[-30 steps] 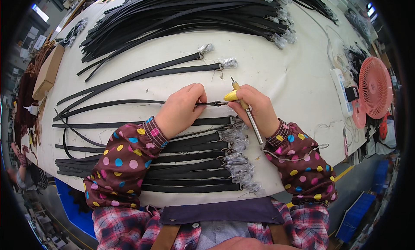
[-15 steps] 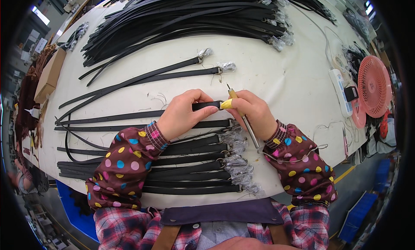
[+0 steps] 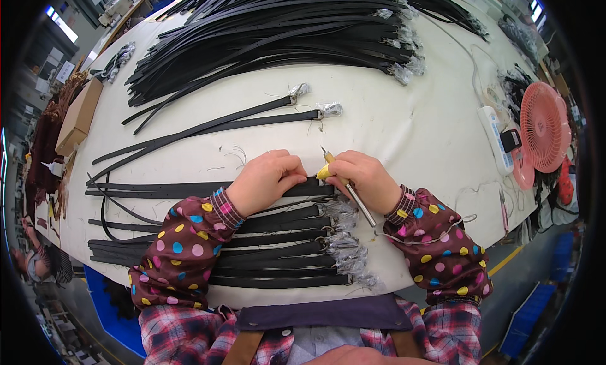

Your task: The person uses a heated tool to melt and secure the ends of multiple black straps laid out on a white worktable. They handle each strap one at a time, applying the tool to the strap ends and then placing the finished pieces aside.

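On the near side of the big pile of black straps [image 3: 271,46], well apart from it, working at a single black strap [image 3: 315,187] laid on the white table [image 3: 391,131]. Resting the left hand [image 3: 268,179] near the right end of this strap, with thumb and fingertips drawn together; cannot tell if nipping the strap or only leaning on it. Gripping a pen-like tool [image 3: 361,207] in the right hand [image 3: 367,179], with fingers wrapped close around it, aiming its thin tip toward the pile. Wearing a yellow cover [image 3: 323,173] on one digit there. Between pile and hands, two crossing straps [image 3: 271,119]; farther from the pile, on the near side, a row of straps [image 3: 278,281] with clear plastic [image 3: 346,240] on the ends; right of the pile, a pink fan [image 3: 546,125] and a white power strip [image 3: 495,137]; left of it, a cardboard box [image 3: 79,117].
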